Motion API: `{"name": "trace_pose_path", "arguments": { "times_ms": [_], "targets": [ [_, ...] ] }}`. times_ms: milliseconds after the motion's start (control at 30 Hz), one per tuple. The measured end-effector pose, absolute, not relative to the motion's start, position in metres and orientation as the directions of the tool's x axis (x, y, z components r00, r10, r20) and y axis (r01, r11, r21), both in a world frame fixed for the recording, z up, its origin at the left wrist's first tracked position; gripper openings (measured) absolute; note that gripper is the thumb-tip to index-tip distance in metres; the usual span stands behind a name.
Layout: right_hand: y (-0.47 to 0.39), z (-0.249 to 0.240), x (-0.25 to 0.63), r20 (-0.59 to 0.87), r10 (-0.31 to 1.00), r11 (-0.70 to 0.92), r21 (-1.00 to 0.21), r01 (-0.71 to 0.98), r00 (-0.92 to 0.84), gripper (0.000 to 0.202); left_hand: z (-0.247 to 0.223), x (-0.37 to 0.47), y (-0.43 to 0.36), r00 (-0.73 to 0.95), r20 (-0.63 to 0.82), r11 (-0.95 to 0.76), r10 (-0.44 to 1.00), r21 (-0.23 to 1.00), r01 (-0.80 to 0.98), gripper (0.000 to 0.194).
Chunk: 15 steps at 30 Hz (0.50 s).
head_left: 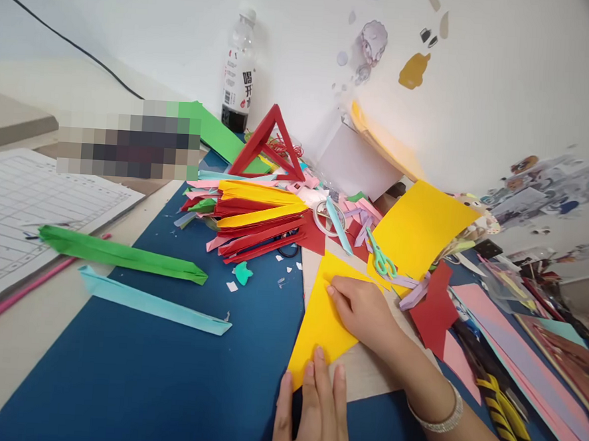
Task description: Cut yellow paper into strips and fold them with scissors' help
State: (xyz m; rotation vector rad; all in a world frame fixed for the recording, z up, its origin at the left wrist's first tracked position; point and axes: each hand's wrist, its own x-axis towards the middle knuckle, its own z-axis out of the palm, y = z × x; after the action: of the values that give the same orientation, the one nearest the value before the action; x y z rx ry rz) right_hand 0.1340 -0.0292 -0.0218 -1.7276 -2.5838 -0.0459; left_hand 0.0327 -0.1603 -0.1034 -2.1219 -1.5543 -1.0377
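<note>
Yellow sheet (321, 315): lies on a pale board (365, 374) over the blue mat (140, 371), pointed outline, one corner toward the wearer. Appears folded over; which edge carries the fold cannot be told.

Right hand (363, 311): on the upper part of the sheet, fingers curled, thumb and forefinger close together at the paper. Pinch or plain press — cannot tell from this angle. Left hand (311, 414): grip loose, fingers extended and slightly apart, tips at the sheet's near corner, wrapped around nothing.

Step in hand, by judgement: lining up or creasing a fold, one hand working the upper part while the other steadies the near corner. Next move seems to call for firm, even pressure along the fold — corner held down, edges kept matched, since thin paper would skew easily.

Nearby: green strip (123, 255) and light-blue strip (154, 305) lie apart on the left; a pile of red and yellow strips (259, 218) sits beyond the mat's middle; scissors (382, 258) lie just past the right hand, unheld.
</note>
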Motion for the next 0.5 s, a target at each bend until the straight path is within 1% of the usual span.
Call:
{"name": "trace_pose_path", "arguments": {
  "times_ms": [67,133,200,267,333,400,433,500],
  "targets": [
    [-0.030,-0.024,0.134,0.056,0.921,0.385,0.022,0.923,-0.386,0.026,-0.105,0.039,-0.160,0.117,0.691,-0.331,0.713,0.184,0.926,0.058],
    [-0.031,-0.025,0.134,0.076,0.919,0.385,0.034,0.922,-0.387,0.026,-0.107,0.043,-0.159,0.082,0.678,-0.299,0.731,0.209,0.931,0.070],
    [-0.033,-0.026,0.134,0.099,0.918,0.381,0.046,0.923,-0.384,0.026,-0.108,0.043,-0.159,0.039,0.676,-0.263,0.736,0.233,0.936,0.077],
    [-0.036,-0.027,0.132,0.125,0.916,0.376,0.064,0.924,-0.381,0.025,-0.108,0.038,-0.158,0.027,0.683,-0.243,0.730,0.222,0.944,0.081],
    [-0.036,-0.028,0.131,0.160,0.916,0.357,0.096,0.929,-0.369,0.023,-0.106,0.030,-0.156,0.111,0.702,-0.282,0.704,0.133,0.950,0.083],
    [-0.034,-0.030,0.131,0.206,0.921,0.311,0.116,0.943,-0.329,0.019,-0.103,0.022,-0.153,0.236,0.714,-0.340,0.659,0.004,0.940,0.083],
    [-0.032,-0.031,0.134,0.227,0.923,0.290,0.117,0.950,-0.310,0.016,-0.102,0.018,-0.152,0.275,0.715,-0.353,0.643,-0.042,0.935,0.082],
    [-0.025,-0.033,0.144,0.266,0.922,0.259,0.118,0.959,-0.282,0.012,-0.100,0.014,-0.149,0.303,0.721,-0.352,0.623,-0.088,0.932,0.080]
  ]
}}
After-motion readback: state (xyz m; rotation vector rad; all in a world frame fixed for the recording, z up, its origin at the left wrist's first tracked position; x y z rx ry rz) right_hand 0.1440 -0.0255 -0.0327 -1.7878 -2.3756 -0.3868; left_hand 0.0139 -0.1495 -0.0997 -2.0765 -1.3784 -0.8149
